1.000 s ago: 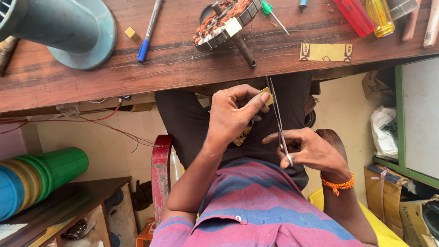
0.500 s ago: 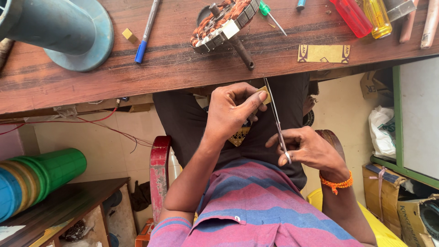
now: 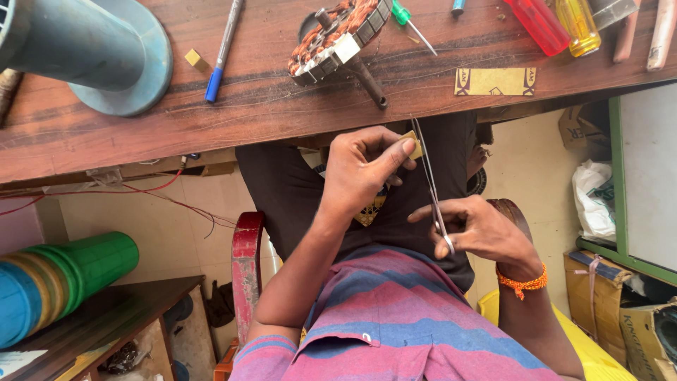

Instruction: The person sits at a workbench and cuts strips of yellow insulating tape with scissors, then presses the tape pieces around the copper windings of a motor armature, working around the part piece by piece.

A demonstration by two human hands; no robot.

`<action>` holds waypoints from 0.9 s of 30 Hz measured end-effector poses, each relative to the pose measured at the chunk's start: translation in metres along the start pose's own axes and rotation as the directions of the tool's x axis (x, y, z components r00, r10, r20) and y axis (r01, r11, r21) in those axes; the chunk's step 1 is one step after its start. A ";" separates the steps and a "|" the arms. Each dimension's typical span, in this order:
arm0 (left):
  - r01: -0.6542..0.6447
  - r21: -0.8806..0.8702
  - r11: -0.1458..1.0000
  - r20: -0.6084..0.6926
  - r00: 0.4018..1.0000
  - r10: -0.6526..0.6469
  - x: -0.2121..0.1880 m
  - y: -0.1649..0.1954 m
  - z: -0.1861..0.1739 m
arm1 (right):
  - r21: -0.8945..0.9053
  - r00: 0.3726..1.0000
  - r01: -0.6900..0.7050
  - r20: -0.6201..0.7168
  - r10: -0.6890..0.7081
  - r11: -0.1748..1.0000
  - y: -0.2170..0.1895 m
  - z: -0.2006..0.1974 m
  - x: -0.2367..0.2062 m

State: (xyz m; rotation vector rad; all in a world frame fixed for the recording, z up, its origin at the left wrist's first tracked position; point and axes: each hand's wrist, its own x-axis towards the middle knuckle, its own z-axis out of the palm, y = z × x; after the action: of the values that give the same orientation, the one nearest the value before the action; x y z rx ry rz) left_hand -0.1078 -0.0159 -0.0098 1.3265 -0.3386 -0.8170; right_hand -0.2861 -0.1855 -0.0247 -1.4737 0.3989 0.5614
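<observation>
Across the top of the view ran the wooden workbench (image 3: 106,134), its edge above the seated person's lap, so that loose parts stayed within reach while cutting was done over the knees. On the bench stood a grey-blue flared housing (image 3: 84,49), laid on its side at the left, and near the middle a motor stator with copper windings (image 3: 338,35), resting tilted on its shaft. A blue-capped pen (image 3: 222,49), a green-handled screwdriver (image 3: 409,20) and a yellow card strip (image 3: 495,81) lay flat and apart from one another, apparently set aside. Below the bench edge, the left hand (image 3: 363,173) was closed in a pinch on a small yellow card piece (image 3: 412,144), held out from the body, seemingly to present its edge to the blades. The right hand (image 3: 483,229) was closed through the handles of thin scissors (image 3: 430,180), whose blades pointed up beside the card piece, touching or nearly so; whether they were cutting could not be told.
</observation>
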 end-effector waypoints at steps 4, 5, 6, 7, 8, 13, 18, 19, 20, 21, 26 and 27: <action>-0.036 0.017 0.999 -0.018 0.999 0.036 -0.004 0.004 0.007 | 0.050 0.998 0.032 0.061 -0.036 0.998 -0.003 -0.001 -0.002; -0.038 0.020 0.999 -0.029 0.999 0.039 -0.006 0.005 0.008 | 0.036 0.998 0.040 0.053 -0.042 0.999 -0.003 -0.001 -0.002; -0.038 0.025 0.999 -0.036 0.999 0.039 -0.007 0.006 0.009 | 0.022 0.998 0.047 0.046 -0.048 0.999 -0.003 0.000 -0.002; -0.038 0.031 0.999 -0.044 0.998 0.039 -0.008 0.007 0.010 | 0.008 0.999 0.038 0.030 -0.039 0.999 -0.004 -0.001 -0.002; -0.038 0.036 0.999 -0.053 0.998 0.040 -0.008 0.008 0.010 | -0.005 0.999 0.030 0.014 -0.030 1.000 -0.004 -0.001 -0.003; -0.056 0.021 0.998 -0.039 0.998 0.057 -0.009 0.011 0.009 | -0.046 0.999 0.023 -0.024 -0.025 0.999 -0.006 0.000 -0.003; -0.077 0.017 0.997 -0.021 0.997 0.077 -0.008 0.011 0.008 | -0.004 0.999 0.047 -0.013 -0.047 0.999 -0.006 0.000 -0.004; -0.074 0.014 0.997 -0.022 0.997 0.074 -0.008 0.010 0.008 | -0.009 0.998 0.058 -0.018 -0.058 0.998 -0.005 0.000 -0.005; -0.071 0.010 0.997 -0.022 0.997 0.071 -0.008 0.010 0.009 | -0.015 0.997 0.069 -0.023 -0.069 0.998 -0.004 0.000 -0.005; -0.075 0.004 0.997 -0.022 0.997 0.075 -0.008 0.010 0.009 | -0.021 0.996 0.081 -0.027 -0.081 0.997 -0.002 -0.001 -0.005; -0.071 -0.002 0.997 -0.021 0.997 0.071 -0.009 0.009 0.009 | -0.065 0.999 0.049 -0.011 -0.050 0.997 0.003 -0.007 -0.005; -0.071 -0.013 0.997 -0.016 0.997 0.070 -0.009 0.009 0.009 | -0.078 0.999 0.035 -0.013 -0.036 0.996 0.003 -0.008 -0.004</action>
State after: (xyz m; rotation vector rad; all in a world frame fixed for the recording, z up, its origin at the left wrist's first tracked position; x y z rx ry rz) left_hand -0.1167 -0.0156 0.0032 1.3004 -0.3646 -0.7480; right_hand -0.2906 -0.1938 -0.0257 -1.5572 0.3647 0.5435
